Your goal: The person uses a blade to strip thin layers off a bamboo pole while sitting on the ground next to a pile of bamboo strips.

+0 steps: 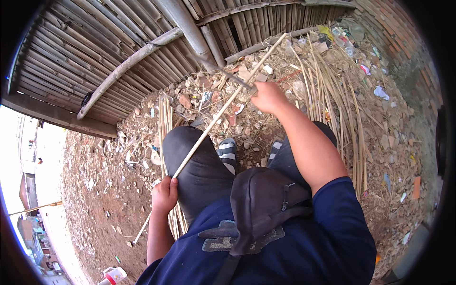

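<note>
A long pale bamboo strip (209, 127) slants across my lap, from the lower left up to the far middle. My left hand (164, 194) is closed around its lower part beside my left knee, and its thin end sticks out below. My right hand (269, 97) is closed on a knife in front of my right knee. The knife's narrow dark blade (233, 77) points to the far left and meets the strip near its upper part. Its handle is hidden in my fist.
Bundles of split bamboo strips lie on my right (339, 114) and by my left leg (165, 118). Rubble and litter cover the ground (109, 190). A slatted bamboo wall (109, 52) stands ahead, a brick wall (403, 33) far right. A white-and-red container (114, 275) sits lower left.
</note>
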The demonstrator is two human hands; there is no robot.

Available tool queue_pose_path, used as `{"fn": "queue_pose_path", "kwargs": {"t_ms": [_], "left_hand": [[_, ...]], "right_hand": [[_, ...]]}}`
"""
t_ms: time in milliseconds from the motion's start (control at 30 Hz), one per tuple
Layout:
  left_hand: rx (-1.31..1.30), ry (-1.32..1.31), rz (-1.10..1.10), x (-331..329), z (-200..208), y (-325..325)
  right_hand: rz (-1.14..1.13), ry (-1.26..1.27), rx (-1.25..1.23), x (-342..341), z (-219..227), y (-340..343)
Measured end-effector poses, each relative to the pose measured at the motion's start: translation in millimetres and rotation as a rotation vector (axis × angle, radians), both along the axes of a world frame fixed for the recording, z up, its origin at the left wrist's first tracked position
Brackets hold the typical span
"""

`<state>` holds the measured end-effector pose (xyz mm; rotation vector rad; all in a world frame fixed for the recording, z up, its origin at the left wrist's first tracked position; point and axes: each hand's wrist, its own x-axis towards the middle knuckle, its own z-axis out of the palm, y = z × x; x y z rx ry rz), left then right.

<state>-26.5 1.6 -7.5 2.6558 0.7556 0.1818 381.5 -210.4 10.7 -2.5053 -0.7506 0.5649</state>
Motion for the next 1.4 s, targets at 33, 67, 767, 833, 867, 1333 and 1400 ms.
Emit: {"fn": "queue_pose_path", "kwargs": {"t_ms": [33, 67, 767, 833, 867, 1333, 1400], "left_hand": [[0.002, -0.002, 0.003, -1, -1, -1], [-0.022, 0.009, 0.007, -1, -2, 0], [-0.073, -0.026, 0.018, -1, -5, 1], [-0.075, -0.045, 0.024, 3, -3, -2], [-0.03, -0.036, 0.038, 1, -5, -4], [-0.168, 0.003, 0.022, 1, 2, 4], [-0.207, 0.034, 0.032, 0, 7, 6]], "right_hand": [[0.106, -0.013, -0.004, -13, 5, 3], [0.214, -0.026, -0.007, -26, 12, 2], [0.446, -0.125, -0.081, -29, 10, 6], [0.332, 0.081, -0.081, -14, 14, 5], [0.206, 0.063, 0.021, -4, 8, 2], [0.429, -0.315, 0.063, -30, 8, 4], [0.422, -0.277, 0.083, -15, -5, 5]]}}
